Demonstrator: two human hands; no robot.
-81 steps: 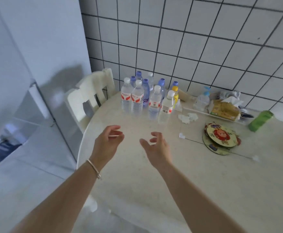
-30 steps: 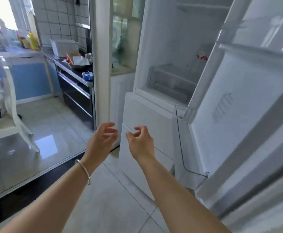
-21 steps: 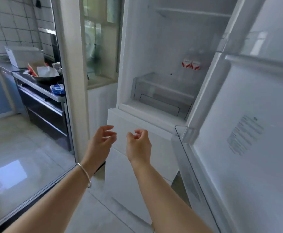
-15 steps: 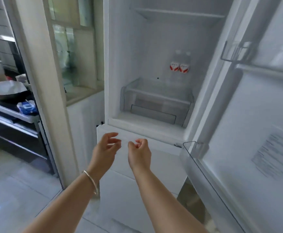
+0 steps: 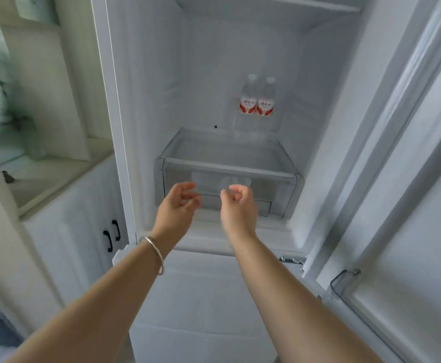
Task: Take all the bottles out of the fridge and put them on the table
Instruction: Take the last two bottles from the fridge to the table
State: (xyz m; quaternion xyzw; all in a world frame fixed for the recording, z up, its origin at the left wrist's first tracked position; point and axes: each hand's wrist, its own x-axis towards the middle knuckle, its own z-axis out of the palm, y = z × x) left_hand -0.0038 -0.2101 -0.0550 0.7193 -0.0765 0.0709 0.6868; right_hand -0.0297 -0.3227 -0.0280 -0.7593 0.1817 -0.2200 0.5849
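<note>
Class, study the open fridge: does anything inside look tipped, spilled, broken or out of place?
Nothing stands out. Two bottles stand upright side by side on the shelf; both hands, left hand and right hand, hold nothing.

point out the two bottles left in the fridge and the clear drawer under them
left bottle [image 5: 247, 106], head view, on its red-and-white label.
right bottle [image 5: 265, 107], head view, on its red-and-white label.
clear drawer [image 5: 279, 189], head view, on its front wall, right of the hands.
</note>
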